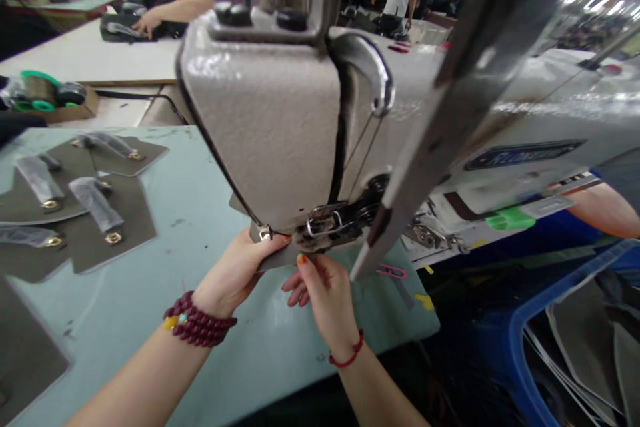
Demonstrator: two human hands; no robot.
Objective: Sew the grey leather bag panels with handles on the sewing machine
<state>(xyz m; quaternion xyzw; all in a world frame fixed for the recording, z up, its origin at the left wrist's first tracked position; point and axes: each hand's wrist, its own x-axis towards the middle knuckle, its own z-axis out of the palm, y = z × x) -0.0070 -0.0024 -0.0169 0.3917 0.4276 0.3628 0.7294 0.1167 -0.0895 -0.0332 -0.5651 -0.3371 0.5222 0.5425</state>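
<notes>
A grey flat panel (278, 259) lies under the head of a sewing machine (265, 113), mostly hidden by it. My left hand (235, 270) grips the panel's left part, thumb on top and fingers underneath. A small metal fitting (265, 233) shows just beyond that thumb. My right hand (325, 290) pinches the panel's near edge close to the presser foot area, its other fingers curled below. The needle is hidden behind the machine's head.
Several grey panels with plastic-wrapped straps (95, 203) lie on the pale green table (185, 213) at left. A blue bin (517, 327) of grey pieces stands at right. A pink clip (393, 271) lies near the machine. A co-worker's arm (175, 10) reaches over another table behind.
</notes>
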